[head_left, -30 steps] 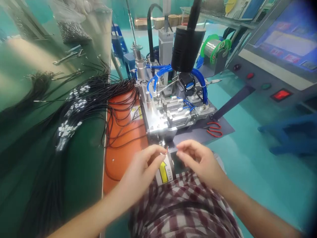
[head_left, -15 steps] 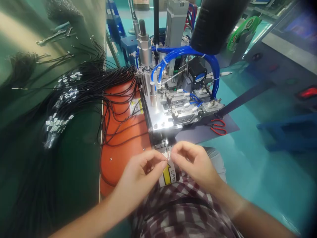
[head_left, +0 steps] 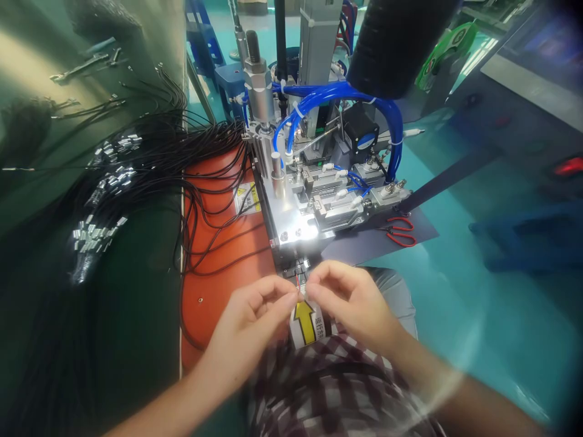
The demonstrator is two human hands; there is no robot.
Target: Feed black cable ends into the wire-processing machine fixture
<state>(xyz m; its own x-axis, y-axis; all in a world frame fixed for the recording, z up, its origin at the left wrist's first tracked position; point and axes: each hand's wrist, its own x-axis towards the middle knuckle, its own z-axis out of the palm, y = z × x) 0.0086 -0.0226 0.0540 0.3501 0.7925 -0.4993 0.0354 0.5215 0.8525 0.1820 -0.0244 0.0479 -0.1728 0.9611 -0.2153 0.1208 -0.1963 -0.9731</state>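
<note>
In the head view my left hand (head_left: 255, 318) is closed in a pinch, thumb against forefinger, on thin wires (head_left: 298, 281), one of them red. My right hand (head_left: 350, 297) pinches close beside it, its fingertips at the same spot; what lies between them is too small to make out. Both hands are just in front of the metal fixture (head_left: 300, 265) at the near end of a machine (head_left: 314, 200). Below the fingertips is a white label with a yellow arrow (head_left: 306, 321).
Many black cables (head_left: 204, 145) with metal ends lie to the left, partly across an orange surface (head_left: 223, 303). Red-handled pliers (head_left: 403, 232) rest on a grey plate (head_left: 359, 249) at right. Blue air hoses (head_left: 392, 121) arch over the machine. A black cylinder (head_left: 396, 48) hangs above.
Both hands have shifted slightly left in view, still pinched close together. The red wire shows more clearly above the fingertips. The whole scene has slid a little left as well.
</note>
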